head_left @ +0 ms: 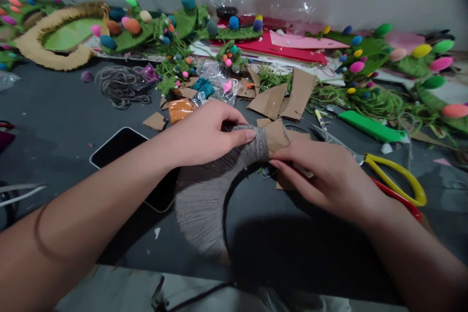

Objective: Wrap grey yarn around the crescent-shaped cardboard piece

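A curved cardboard crescent wrapped in grey yarn (204, 200) lies between my hands over the dark table. My left hand (210, 134) grips its upper part, thumb pressed on the wound yarn and the other fingers mostly hidden behind. The far end of the crescent is bare brown cardboard (277, 139). On that end my right hand (321, 170) closes in a pinch, fingertips at the edge of the yarn. Scissors (395, 175) with one yellow and one red handle lie beside and partly under my right hand and wrist.
A phone (122, 148) lies under my left forearm. Behind are cardboard scraps (268, 100), a tangle of grey yarn (119, 85), a green-handled cutter (371, 126) and a tan crescent (40, 51). Green pieces with colourful balls (139, 34) line the wall.
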Demonstrator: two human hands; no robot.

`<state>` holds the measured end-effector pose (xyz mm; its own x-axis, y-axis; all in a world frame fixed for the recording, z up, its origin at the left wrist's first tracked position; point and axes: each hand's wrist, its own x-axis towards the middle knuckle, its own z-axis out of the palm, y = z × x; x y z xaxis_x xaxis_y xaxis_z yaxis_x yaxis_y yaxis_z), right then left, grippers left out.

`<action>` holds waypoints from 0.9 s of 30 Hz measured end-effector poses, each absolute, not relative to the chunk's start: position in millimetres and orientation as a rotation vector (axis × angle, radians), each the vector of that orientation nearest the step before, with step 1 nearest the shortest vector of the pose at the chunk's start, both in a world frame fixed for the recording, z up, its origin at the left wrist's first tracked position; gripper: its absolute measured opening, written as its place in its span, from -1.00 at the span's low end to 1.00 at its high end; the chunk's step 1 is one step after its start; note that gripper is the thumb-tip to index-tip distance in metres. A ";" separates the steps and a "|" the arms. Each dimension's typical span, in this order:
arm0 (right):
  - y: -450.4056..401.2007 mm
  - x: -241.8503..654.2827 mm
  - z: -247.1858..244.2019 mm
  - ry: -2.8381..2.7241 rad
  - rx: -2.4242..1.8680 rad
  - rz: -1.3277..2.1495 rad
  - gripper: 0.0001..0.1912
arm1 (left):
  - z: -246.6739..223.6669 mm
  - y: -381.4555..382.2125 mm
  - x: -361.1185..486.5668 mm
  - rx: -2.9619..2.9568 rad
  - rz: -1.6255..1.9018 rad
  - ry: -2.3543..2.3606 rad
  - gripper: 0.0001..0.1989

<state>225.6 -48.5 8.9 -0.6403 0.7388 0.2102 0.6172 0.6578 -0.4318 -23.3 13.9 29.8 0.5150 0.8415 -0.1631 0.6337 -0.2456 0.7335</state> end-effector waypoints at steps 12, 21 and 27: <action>-43.5 231.4 10.2 -2.489 -0.882 0.599 -0.89 | 35.2 7.6 -22.3 2.029 -0.073 0.937 -0.65; -41.5 228.2 13.2 -2.248 -0.993 0.833 -0.90 | 37.0 9.3 -22.2 2.042 0.041 0.760 -0.75; -43.5 220.0 14.5 -1.923 -1.144 1.023 -0.84 | 40.5 5.4 -20.2 1.892 0.158 0.757 -0.79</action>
